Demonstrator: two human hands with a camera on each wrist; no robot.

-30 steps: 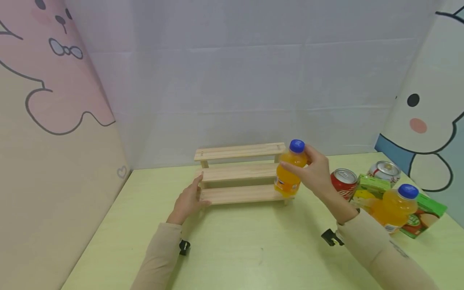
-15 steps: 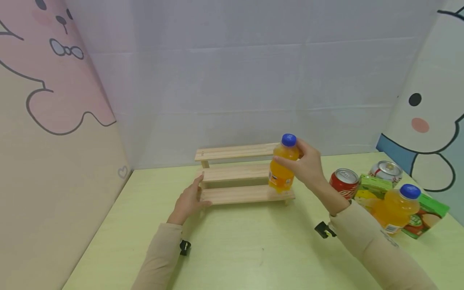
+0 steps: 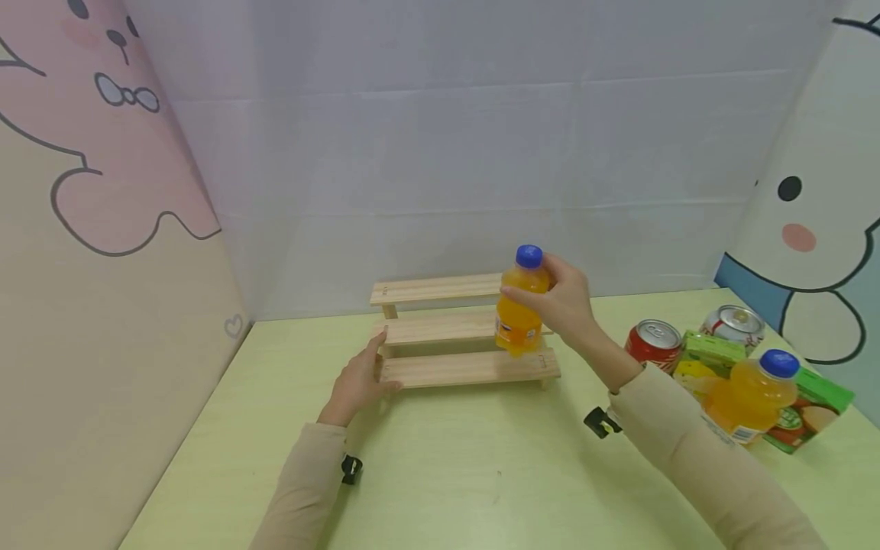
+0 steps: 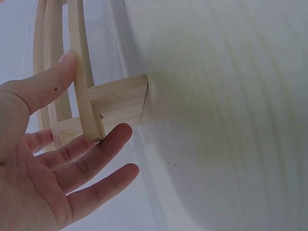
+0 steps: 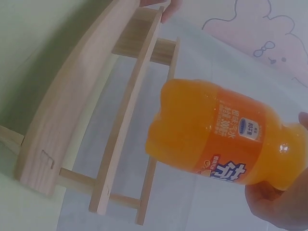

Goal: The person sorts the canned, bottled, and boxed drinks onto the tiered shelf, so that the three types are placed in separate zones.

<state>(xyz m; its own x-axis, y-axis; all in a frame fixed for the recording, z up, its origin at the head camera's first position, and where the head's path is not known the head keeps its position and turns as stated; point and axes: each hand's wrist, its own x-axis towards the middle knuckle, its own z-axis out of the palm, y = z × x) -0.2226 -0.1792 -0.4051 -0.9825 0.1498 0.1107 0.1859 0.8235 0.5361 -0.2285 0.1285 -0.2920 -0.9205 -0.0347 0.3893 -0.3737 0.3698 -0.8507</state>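
Observation:
A three-step wooden rack [image 3: 457, 370] stands on the table near the back wall. My left hand [image 3: 354, 386] grips the rack's left end; in the left wrist view the thumb [image 4: 54, 83] presses on the front slat and the fingers reach around its end. My right hand [image 3: 567, 302] holds a small orange soda bottle [image 3: 517, 317] with a blue cap by its upper part. The bottle is upright, raised over the right side of the rack. In the right wrist view the bottle's base [image 5: 166, 122] is apart from the front slat [image 5: 72, 101].
At the right of the table [image 3: 447, 473] stand a red soda can [image 3: 653, 345], a silver-white can [image 3: 732, 327], a green-yellow drink carton [image 3: 708, 351], a second orange soda bottle [image 3: 752, 397] and a green-red carton [image 3: 807, 412]. A pale wall [image 3: 467, 153] rises behind the rack.
My right hand has carried the orange soda bottle left and upward, from the rack's front right corner to over its middle and upper steps. The left hand has stayed on the rack.

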